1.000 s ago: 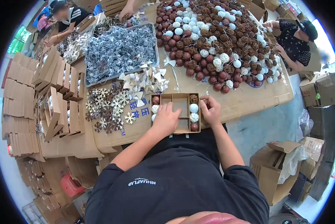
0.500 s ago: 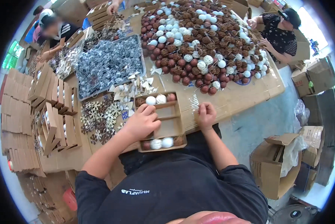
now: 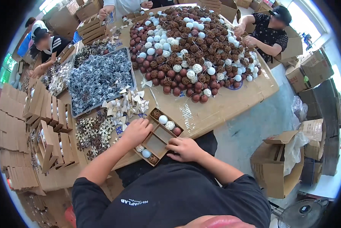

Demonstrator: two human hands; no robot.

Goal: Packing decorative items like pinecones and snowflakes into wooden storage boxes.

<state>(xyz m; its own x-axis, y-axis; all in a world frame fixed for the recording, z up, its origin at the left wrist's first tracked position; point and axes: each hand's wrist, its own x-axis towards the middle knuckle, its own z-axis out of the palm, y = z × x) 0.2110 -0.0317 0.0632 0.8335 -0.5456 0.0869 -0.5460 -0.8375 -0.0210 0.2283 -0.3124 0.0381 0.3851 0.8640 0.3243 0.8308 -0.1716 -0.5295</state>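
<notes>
A shallow cardboard box [image 3: 154, 143] with dividers sits askew at the table's near edge. My left hand [image 3: 138, 133] grips its left side, fingers curled over the wall. The opposite side is held by my right hand [image 3: 183, 149], thumb and fingers closed on the edge. Along the far compartment lie a brown woven ball [image 3: 156, 113], a white ball [image 3: 163, 119], a white woven ball [image 3: 169, 124] and a dark red ball [image 3: 176, 131]. In the near compartment are a pale ball [image 3: 146, 153] and a brown woven ball [image 3: 153, 159]; my left hand partly covers that row. The middle compartments show bare cardboard.
A heap of ball ornaments [image 3: 197, 57] covers the far table. To the left are a tray [image 3: 134, 78] of frosted grey pieces, wooden snowflakes [image 3: 96, 129] and stacked filled boxes [image 3: 49, 144]. Other people work around the table. An open carton [image 3: 273, 167] stands at right.
My right hand has come from the bare tabletop onto the box's right side. The box has turned askew, its far end now toward the right. The whole view has shifted slightly.
</notes>
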